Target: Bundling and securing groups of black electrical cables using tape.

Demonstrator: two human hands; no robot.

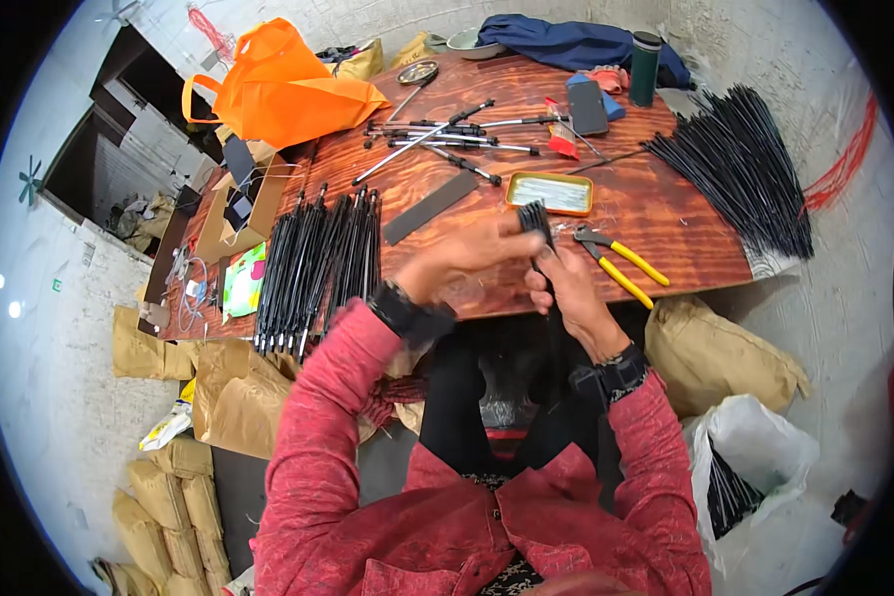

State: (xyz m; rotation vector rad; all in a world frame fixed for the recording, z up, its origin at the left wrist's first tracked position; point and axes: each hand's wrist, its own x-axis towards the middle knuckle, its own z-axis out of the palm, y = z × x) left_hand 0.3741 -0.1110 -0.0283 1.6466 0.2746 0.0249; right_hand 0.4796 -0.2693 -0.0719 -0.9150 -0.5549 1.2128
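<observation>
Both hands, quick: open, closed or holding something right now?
Left hand: blurred, at the black bundle; grip cannot be told.
Right hand: closed around the black bundle.

The person wears a crimson jacket (417,541) with a fine tonal pattern and long sleeves (318,447) in the same cloth. A black-and-pale patterned garment (512,574) shows at its front opening. Black bands (616,375) circle both wrists, the left one blurred; the trousers (452,402) are plain black.

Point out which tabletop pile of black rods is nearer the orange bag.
The left pile, at the table's near edge by the cardboard box; the other pile lies far right, beyond the yellow-handled pliers.
</observation>
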